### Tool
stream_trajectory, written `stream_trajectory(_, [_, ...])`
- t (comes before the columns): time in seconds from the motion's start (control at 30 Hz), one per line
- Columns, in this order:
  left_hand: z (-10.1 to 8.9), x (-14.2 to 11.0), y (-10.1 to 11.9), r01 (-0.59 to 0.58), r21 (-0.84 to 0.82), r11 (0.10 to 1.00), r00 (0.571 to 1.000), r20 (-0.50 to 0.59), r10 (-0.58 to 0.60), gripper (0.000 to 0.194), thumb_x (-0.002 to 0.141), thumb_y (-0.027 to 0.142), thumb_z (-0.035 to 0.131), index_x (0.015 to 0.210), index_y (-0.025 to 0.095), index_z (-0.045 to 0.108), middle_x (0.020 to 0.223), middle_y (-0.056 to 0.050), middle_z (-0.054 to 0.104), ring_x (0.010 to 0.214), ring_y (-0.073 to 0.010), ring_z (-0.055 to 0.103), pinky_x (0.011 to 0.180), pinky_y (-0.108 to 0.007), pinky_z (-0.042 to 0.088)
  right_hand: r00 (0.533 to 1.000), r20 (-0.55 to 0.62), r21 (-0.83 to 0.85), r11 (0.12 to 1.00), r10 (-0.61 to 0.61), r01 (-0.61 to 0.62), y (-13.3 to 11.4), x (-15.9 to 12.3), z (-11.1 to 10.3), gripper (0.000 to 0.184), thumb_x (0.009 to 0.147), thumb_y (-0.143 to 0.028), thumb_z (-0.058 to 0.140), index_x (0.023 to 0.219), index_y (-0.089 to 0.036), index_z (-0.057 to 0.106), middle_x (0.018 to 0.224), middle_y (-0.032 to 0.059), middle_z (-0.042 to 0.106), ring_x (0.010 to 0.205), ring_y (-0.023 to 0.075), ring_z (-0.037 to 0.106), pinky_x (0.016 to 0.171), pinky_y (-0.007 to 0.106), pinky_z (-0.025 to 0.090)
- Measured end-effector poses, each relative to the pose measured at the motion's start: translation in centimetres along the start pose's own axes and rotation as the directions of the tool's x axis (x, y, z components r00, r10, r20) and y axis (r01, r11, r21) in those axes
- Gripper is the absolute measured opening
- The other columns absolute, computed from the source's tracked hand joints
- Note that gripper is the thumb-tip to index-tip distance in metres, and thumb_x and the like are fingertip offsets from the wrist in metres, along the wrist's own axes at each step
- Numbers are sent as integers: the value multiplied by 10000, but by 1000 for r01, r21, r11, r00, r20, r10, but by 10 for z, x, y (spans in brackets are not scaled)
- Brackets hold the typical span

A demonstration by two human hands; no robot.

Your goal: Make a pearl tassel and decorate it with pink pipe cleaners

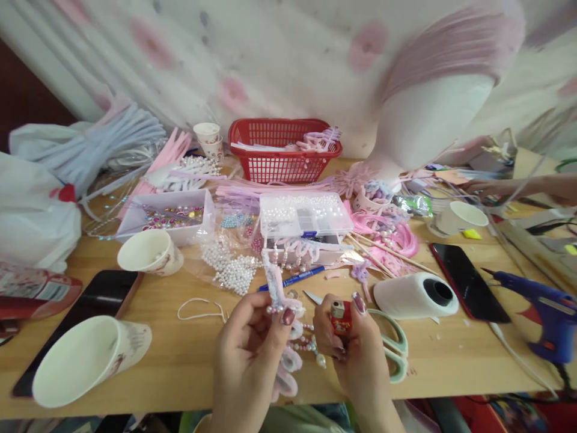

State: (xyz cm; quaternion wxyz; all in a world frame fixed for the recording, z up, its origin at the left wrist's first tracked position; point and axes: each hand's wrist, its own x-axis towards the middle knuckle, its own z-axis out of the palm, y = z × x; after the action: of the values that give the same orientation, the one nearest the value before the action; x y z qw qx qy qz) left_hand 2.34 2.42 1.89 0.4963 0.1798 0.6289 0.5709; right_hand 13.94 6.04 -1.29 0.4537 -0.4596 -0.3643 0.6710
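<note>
My left hand (247,346) pinches a pale pink and lilac pipe-cleaner ornament (274,281) between thumb and fingers. Its fuzzy loops hang below the fingers, and a pearl bead strand (310,346) dangles to the right. My right hand (360,355) is closed around a red lighter (341,315), held upright with its metal top toward the ornament, a small gap apart. No flame shows. Under and beside the right hand lie scissors with pale green handles (398,362). A blue pen (295,278) lies just beyond both hands.
White bead boxes (306,207), loose pearls (232,264) and a red basket (286,167) stand behind. To the right are a thread spool (401,296), a phone (471,282) and a blue glue gun (547,307). Paper cups (76,361) stand left. Another person's hand (484,187) reaches in at far right.
</note>
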Motion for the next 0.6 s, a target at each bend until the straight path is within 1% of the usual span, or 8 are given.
stream_trajectory(0.13, [1, 5, -1, -24, -46, 999, 999, -27, 23, 532, 627, 623, 896, 859, 192, 687, 610, 13, 690, 383, -93, 543, 287, -138, 389, 998, -36, -55, 997, -52, 50, 17, -1, -10, 701, 897, -825, 386, 508, -242, 413, 457, -70, 253, 402, 89, 184, 421, 289, 142])
stream_trajectory(0.2, [0, 10, -6, -75, -81, 994, 997, -33, 73, 539, 615, 613, 912, 871, 194, 690, 653, 3, 714, 406, -100, 557, 309, -160, 435, 992, -7, -106, 987, -122, 121, 22, -1, -12, 713, 946, -785, 348, 489, -240, 409, 438, -49, 289, 408, 106, 254, 446, 301, 188])
stream_trajectory(0.3, [0, 19, -15, -148, -154, 977, 989, -38, 144, 515, 663, 585, 904, 947, 213, 688, 707, 11, 731, 503, -119, 633, 394, -162, 499, 961, 81, -186, 944, -263, 274, 23, 0, -12, 695, 1005, -698, 374, 498, -223, 422, 460, -21, 368, 467, 128, 358, 508, 308, 253])
stream_trajectory(0.33, [0, 22, -18, -158, -181, 971, 987, -39, 153, 501, 688, 581, 893, 971, 224, 682, 709, 22, 726, 537, -118, 650, 419, -151, 504, 946, 86, -212, 922, -313, 325, 22, 0, -12, 672, 1018, -665, 394, 517, -218, 425, 486, -16, 392, 494, 132, 377, 529, 309, 264])
stream_trajectory(0.4, [0, 27, -22, -153, -234, 960, 988, -47, 146, 482, 722, 588, 871, 992, 243, 670, 687, 45, 702, 567, -113, 653, 426, -130, 489, 917, 49, -257, 883, -395, 394, 22, 0, -13, 614, 1034, -603, 430, 560, -214, 422, 537, -13, 420, 534, 138, 390, 558, 310, 270])
stream_trajectory(0.47, [1, 30, -24, -137, -256, 957, 990, -63, 125, 496, 713, 604, 871, 989, 246, 669, 659, 58, 677, 551, -104, 635, 403, -116, 461, 904, 10, -274, 868, -428, 414, 23, 1, -15, 586, 1046, -566, 432, 575, -217, 407, 542, -16, 411, 535, 141, 378, 561, 314, 256])
stream_trajectory(0.5, [2, 30, -25, -129, -256, 958, 991, -73, 114, 508, 700, 609, 878, 985, 242, 671, 650, 60, 669, 542, -101, 631, 394, -111, 451, 906, 2, -275, 870, -424, 408, 24, 1, -16, 587, 1049, -564, 423, 574, -220, 400, 533, -19, 400, 526, 142, 369, 556, 316, 247])
stream_trajectory(0.6, [3, 31, -26, -109, -247, 963, 991, -101, 86, 529, 669, 606, 898, 960, 223, 678, 632, 56, 666, 518, -98, 633, 389, -107, 447, 912, -19, -300, 873, -410, 386, 25, 0, -16, 622, 1045, -617, 380, 561, -228, 390, 509, -20, 378, 505, 150, 362, 557, 323, 249])
